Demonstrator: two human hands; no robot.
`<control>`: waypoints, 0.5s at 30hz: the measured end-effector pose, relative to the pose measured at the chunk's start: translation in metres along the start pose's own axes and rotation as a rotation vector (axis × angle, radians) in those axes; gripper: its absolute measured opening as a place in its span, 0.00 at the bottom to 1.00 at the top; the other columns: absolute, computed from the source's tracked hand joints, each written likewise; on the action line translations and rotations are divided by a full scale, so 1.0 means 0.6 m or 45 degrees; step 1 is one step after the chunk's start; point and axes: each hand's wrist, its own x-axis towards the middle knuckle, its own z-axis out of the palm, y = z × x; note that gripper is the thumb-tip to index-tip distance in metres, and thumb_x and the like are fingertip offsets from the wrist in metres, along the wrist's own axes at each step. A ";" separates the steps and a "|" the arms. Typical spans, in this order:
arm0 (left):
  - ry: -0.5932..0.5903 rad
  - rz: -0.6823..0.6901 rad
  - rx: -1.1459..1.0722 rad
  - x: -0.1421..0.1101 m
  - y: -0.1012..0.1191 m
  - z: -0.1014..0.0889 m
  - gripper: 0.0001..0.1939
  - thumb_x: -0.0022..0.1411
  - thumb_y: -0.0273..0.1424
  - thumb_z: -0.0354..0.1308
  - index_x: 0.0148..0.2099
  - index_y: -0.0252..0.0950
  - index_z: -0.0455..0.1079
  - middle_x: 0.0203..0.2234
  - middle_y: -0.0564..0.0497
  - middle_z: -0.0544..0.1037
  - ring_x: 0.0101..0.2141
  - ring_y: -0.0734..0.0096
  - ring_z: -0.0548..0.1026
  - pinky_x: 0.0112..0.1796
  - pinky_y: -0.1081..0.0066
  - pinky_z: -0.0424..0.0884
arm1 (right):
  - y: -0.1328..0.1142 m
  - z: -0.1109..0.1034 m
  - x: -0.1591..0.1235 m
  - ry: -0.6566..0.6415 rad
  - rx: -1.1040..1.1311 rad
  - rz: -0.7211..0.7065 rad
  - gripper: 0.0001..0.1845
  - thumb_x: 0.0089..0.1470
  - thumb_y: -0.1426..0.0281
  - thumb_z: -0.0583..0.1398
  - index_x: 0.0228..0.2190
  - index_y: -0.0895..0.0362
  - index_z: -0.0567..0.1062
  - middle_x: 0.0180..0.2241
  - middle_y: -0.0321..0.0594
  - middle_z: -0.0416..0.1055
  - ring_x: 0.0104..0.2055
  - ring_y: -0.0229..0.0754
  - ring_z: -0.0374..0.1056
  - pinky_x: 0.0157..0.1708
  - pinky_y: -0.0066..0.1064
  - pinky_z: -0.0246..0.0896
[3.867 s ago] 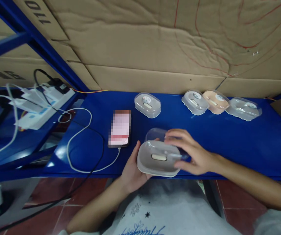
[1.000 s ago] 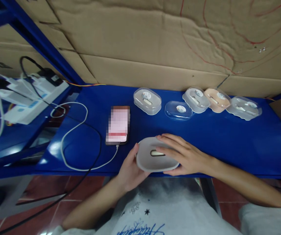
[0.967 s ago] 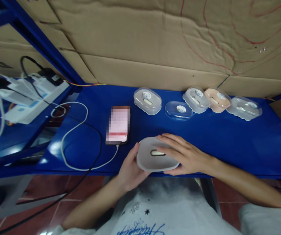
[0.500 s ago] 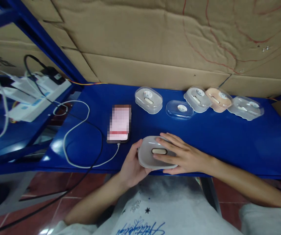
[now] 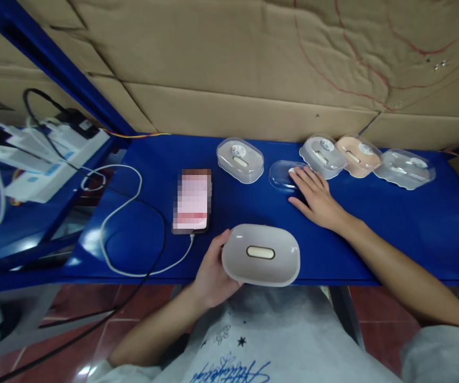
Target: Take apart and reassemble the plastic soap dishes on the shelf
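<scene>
My left hand (image 5: 214, 274) is closed on the left end of a grey oval plastic box (image 5: 261, 270), held near the table's front edge. Its open hollow faces up, and a cream oblong insert (image 5: 260, 252) shows in its bottom. A clear oval plastic lid (image 5: 280, 177) with a round sticker lies farther back on the table. Over the right part of this lid reaches my right hand (image 5: 318, 198), fingers stretched out and thumb apart. Whether the fingertips touch the lid I cannot tell.
Lidded boxes line the back of the blue table (image 5: 233, 207): a grey one (image 5: 240, 160), another grey one (image 5: 322, 157), a peach one (image 5: 358, 156) and a grey one (image 5: 405, 169). A phone (image 5: 192, 201) with a white cable (image 5: 101, 234) lies left, near a power strip (image 5: 57, 165).
My right hand has left the grey box and moved up and forward to the clear lid. My left hand still holds the box, whose hollow is now fully uncovered.
</scene>
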 end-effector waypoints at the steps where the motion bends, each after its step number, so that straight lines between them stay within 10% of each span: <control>1: -0.017 0.000 0.021 0.000 0.000 0.002 0.24 0.71 0.48 0.58 0.55 0.35 0.80 0.43 0.46 0.87 0.56 0.48 0.80 0.58 0.58 0.73 | -0.001 0.000 -0.002 0.001 -0.009 -0.040 0.36 0.72 0.55 0.56 0.74 0.51 0.57 0.72 0.55 0.61 0.76 0.66 0.52 0.71 0.69 0.48; 15: -0.094 -0.080 0.028 0.005 -0.004 -0.008 0.32 0.76 0.55 0.49 0.64 0.36 0.76 0.52 0.42 0.86 0.61 0.49 0.78 0.62 0.53 0.70 | -0.090 -0.054 -0.037 -0.061 0.581 -0.290 0.41 0.64 0.56 0.66 0.73 0.45 0.59 0.72 0.49 0.60 0.73 0.58 0.60 0.69 0.56 0.62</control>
